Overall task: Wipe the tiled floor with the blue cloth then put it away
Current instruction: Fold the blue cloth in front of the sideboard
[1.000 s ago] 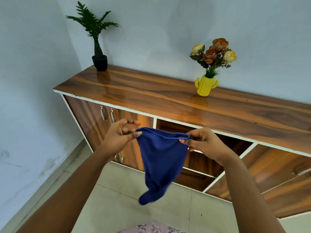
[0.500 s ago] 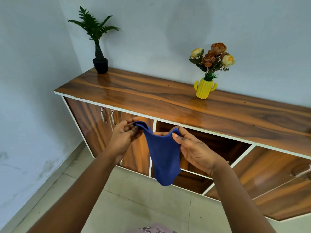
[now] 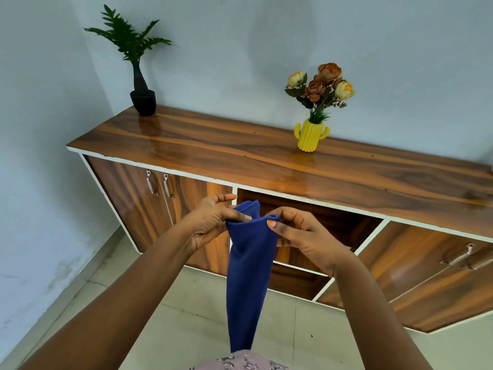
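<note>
The blue cloth (image 3: 249, 273) hangs in the air in front of me as a long narrow fold, its lower end reaching down near my clothing. My left hand (image 3: 213, 222) pinches its top left corner between thumb and fingers. My right hand (image 3: 301, 236) pinches the top right corner close beside it. The two hands are only a cloth-width apart. Below them lies the pale tiled floor (image 3: 186, 324).
A wooden sideboard (image 3: 240, 156) stands against the wall ahead, with an open compartment (image 3: 333, 225) behind my hands and an open door (image 3: 432, 276) at the right. On top sit a black potted plant (image 3: 142, 100) and a yellow cactus vase (image 3: 310, 136) of flowers.
My hands have drawn closer together at the cloth's top edge, and the cloth has narrowed and now hangs longer and straighter. The view has shifted slightly.
</note>
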